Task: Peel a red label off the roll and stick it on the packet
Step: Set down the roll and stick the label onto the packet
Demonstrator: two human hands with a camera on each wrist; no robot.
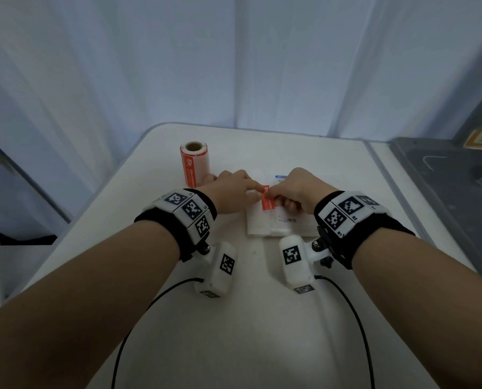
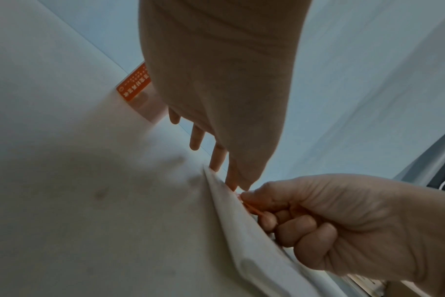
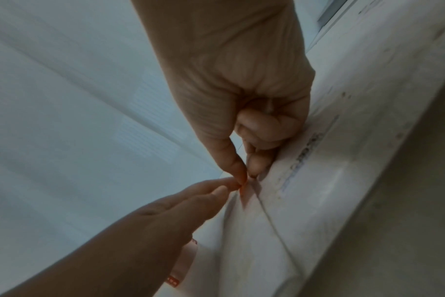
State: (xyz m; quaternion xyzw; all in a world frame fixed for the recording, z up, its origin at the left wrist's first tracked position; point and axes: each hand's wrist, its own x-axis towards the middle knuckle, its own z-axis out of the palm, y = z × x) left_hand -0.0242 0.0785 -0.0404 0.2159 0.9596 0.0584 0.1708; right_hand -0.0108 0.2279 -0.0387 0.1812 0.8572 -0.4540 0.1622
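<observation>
The roll of red labels (image 1: pixel 194 164) stands upright at the back left of the white table (image 1: pixel 262 318); part of it (image 2: pixel 134 85) shows behind my left palm. The white packet (image 1: pixel 265 226) lies flat between my hands. A red label (image 1: pixel 268 205) lies on the packet's upper left part, its far end held by both hands. My left hand (image 1: pixel 258 192) pinches that end between thumb and index, the other fingers straight. My right hand (image 1: pixel 271 195) pinches the same label (image 3: pixel 245 194) with thumb and index, its other fingers curled on the packet (image 3: pixel 318 201).
A dark grey lidded bin (image 1: pixel 444 178) stands off the table's right edge. Pale curtains hang behind the table's far edge. Two black cables (image 1: pixel 357 318) trail from my wrist cameras over the near part of the table.
</observation>
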